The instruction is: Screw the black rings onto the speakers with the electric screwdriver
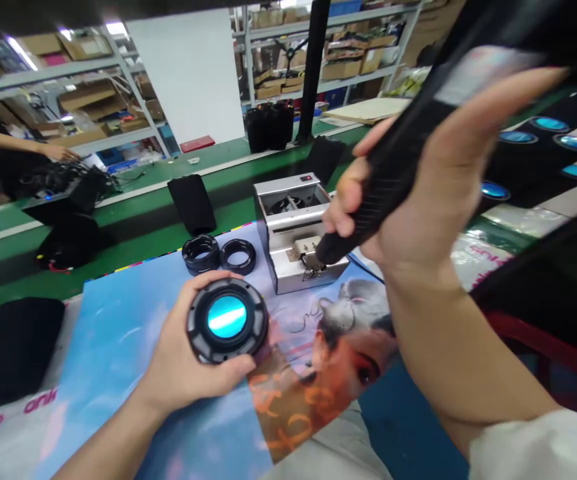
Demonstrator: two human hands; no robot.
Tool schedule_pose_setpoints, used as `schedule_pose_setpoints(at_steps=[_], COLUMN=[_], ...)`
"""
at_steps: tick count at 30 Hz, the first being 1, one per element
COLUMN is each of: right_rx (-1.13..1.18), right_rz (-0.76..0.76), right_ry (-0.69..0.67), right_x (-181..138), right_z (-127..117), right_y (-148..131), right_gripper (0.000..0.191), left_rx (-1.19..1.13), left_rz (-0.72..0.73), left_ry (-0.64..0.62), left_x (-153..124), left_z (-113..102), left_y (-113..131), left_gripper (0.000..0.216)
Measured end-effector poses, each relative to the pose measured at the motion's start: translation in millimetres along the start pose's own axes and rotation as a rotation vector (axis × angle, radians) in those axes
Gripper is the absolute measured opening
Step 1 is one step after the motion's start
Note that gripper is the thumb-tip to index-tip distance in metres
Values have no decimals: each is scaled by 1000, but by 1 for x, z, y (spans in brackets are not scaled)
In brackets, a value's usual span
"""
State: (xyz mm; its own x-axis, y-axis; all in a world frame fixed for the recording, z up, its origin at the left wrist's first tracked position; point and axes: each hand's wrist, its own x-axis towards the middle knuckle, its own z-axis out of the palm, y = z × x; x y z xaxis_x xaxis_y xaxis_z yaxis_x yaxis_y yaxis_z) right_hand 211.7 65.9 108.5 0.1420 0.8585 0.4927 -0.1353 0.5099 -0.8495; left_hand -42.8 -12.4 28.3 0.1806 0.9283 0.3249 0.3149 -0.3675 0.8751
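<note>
My left hand point(183, 363) is wrapped round a round black lens housing point(198, 333), its blue-coated glass facing up at me. In my right hand point(428, 193), raised on the right, is a black electric screwdriver point(393, 167), held slantwise. Its lower end reaches the front of a silver screw feeder point(296, 233); I cannot tell whether they touch. Just beyond the held housing lie two black rings point(201, 255), side by side on a printed poster sheet point(123, 333).
A green bench point(143, 233) carries black cloth-like pieces point(192, 203) and black parts. At right stand several black units with blue lenses point(517, 137). Far left, a co-worker's hand point(58, 152) is over dark cables. Shelves point(81, 137) with boxes stand behind.
</note>
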Motion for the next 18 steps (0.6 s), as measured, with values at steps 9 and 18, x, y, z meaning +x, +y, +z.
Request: schedule_pose_setpoints(at_steps=[9, 18], right_rx=[52, 109], right_rz=[102, 79], right_ry=[-94, -88], right_x=[7, -2], right_z=[16, 20], right_y=[19, -32], right_gripper=[72, 65], left_rx=[-164, -214], left_rz=[-6, -26], left_ry=[-154, -176], left_x=[18, 26], left_z=[29, 27], left_y=[-1, -4], left_gripper=[89, 84])
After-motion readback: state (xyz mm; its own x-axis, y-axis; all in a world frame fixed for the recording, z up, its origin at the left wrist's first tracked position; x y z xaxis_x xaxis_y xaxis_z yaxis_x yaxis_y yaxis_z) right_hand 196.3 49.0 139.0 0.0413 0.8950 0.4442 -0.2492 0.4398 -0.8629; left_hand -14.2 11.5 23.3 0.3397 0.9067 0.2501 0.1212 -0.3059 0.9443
